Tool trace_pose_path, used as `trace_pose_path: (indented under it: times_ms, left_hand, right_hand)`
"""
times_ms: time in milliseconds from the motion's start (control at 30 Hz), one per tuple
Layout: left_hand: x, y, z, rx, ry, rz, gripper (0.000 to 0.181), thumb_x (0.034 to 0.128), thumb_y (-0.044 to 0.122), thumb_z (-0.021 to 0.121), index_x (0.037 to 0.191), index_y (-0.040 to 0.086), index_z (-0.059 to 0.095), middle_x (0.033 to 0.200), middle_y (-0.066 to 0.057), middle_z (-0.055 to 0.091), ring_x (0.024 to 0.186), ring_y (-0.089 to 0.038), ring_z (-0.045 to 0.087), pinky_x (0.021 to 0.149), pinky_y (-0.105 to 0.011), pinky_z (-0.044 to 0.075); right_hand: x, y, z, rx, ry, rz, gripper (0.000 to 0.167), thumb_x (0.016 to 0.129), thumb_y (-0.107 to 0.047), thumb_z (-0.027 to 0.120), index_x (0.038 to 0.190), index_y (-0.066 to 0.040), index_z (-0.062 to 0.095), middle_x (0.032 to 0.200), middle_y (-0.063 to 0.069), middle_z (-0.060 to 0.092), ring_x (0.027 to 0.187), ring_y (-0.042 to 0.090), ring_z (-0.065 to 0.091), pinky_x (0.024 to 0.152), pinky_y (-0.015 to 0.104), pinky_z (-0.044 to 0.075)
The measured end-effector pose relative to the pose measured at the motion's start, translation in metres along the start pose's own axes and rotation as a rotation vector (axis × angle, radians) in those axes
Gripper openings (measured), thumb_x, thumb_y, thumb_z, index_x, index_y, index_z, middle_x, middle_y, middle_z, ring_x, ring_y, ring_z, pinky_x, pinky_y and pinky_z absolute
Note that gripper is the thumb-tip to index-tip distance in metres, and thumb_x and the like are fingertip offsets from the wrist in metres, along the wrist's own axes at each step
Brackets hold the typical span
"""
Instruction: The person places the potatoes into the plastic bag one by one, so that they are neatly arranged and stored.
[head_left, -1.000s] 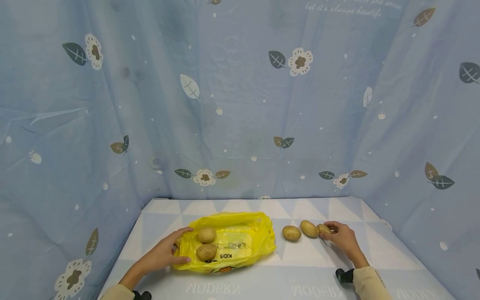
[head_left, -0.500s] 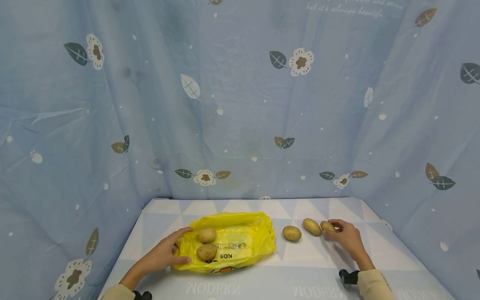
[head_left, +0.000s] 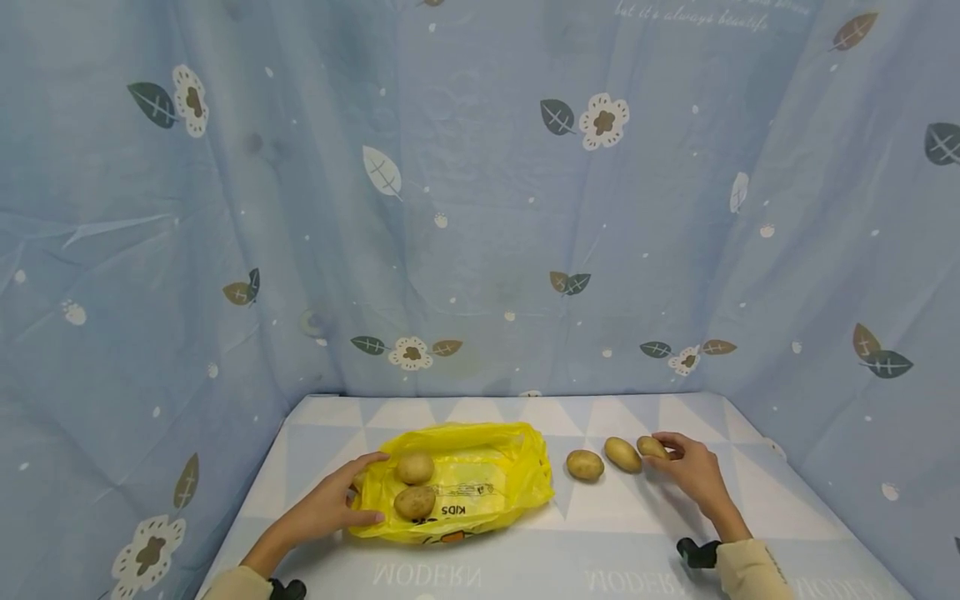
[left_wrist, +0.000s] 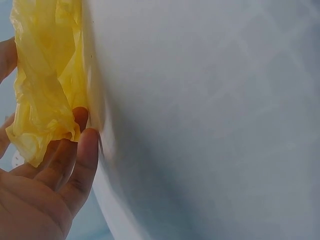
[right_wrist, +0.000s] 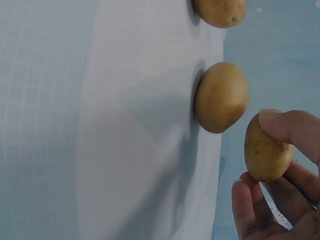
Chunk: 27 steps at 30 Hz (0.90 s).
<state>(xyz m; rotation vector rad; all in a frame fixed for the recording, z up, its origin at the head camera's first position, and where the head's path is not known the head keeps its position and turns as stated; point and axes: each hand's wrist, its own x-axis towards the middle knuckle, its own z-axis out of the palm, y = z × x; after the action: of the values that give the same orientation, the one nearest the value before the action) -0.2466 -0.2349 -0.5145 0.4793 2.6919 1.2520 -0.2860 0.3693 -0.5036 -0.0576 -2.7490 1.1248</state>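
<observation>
A yellow plastic bag (head_left: 517, 471) lies spread open on the table, holding two potatoes (head_left: 415, 468). My left hand (head_left: 318, 504) grips the bag's left end, thumb and fingers on either side; the left wrist view shows fingers curled about the crumpled yellow plastic (left_wrist: 45, 80). A brownish edge beside that hand may be another potato, mostly hidden. To the right, my right hand (head_left: 693, 471) pinches a small potato (right_wrist: 267, 150) between thumb and fingers. Just left of it rests a middle potato (head_left: 622, 455), and nearer the bag lies another potato (head_left: 585, 465).
The table (head_left: 540, 575) has a white and pale blue cover with triangle patterns and lettering. A blue curtain (head_left: 480, 250) with leaves and flowers encloses the back and both sides. Dark devices (head_left: 697, 552) are worn on both wrists.
My right hand has shifted slightly right and away with its potato, opening a small gap. The middle potato has turned and shifted a little. The left hand and bag stay put.
</observation>
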Motion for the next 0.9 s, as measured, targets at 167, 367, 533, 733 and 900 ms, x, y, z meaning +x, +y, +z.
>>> trace_pose_path:
  times_ms: [167,367,533,733,900]
  left_hand:
    - [0.000,0.000,-0.001,0.004,-0.002,0.020,0.088,0.0818,0.036,0.088,0.154,0.015,0.044,0.157,-0.016,0.043,0.138,-0.040,0.043,0.092,-0.050,0.047]
    - [0.000,0.003,-0.002,-0.007,0.005,0.010,0.088,0.0818,0.036,0.088,0.154,0.015,0.044,0.158,-0.017,0.042,0.143,-0.043,0.038,0.107,-0.064,0.038]
    - [0.000,0.003,-0.001,-0.002,0.005,-0.010,0.088,0.0809,0.036,0.089,0.154,0.016,0.044,0.158,-0.016,0.043,0.140,-0.041,0.042,0.099,-0.056,0.046]
    - [0.000,0.003,0.001,-0.010,0.007,-0.035,0.089,0.0789,0.036,0.091,0.153,0.018,0.046,0.157,-0.016,0.043,0.135,-0.037,0.045,0.091,-0.047,0.049]
    - [0.000,0.001,0.002,-0.012,0.008,-0.038,0.089,0.0785,0.036,0.091,0.153,0.018,0.046,0.157,-0.016,0.043,0.137,-0.038,0.044,0.092,-0.048,0.049]
  right_hand:
    - [0.001,-0.004,0.005,-0.004,0.021,-0.043,0.059,0.087,-0.032,0.084,0.135,-0.004,0.065,0.131,0.022,0.066,0.111,0.035,0.064,0.083,0.041,0.052]
    - [0.002,-0.017,0.008,0.005,0.033,-0.089,0.057,0.087,-0.029,0.085,0.134,-0.004,0.066,0.129,0.021,0.067,0.108,0.033,0.065,0.078,0.035,0.052]
    - [0.001,-0.029,0.013,0.008,0.028,-0.118,0.055,0.086,-0.027,0.086,0.132,-0.003,0.067,0.128,0.020,0.068,0.104,0.033,0.065,0.077,0.034,0.051]
    - [0.001,-0.040,0.020,0.042,0.009,-0.128,0.055,0.085,-0.028,0.087,0.131,-0.006,0.068,0.127,0.017,0.069,0.104,0.029,0.064,0.077,0.035,0.051]
    - [0.003,-0.049,0.027,0.052,0.006,-0.150,0.051,0.084,-0.025,0.088,0.129,-0.008,0.070,0.125,0.013,0.071,0.102,0.027,0.065,0.079,0.035,0.051]
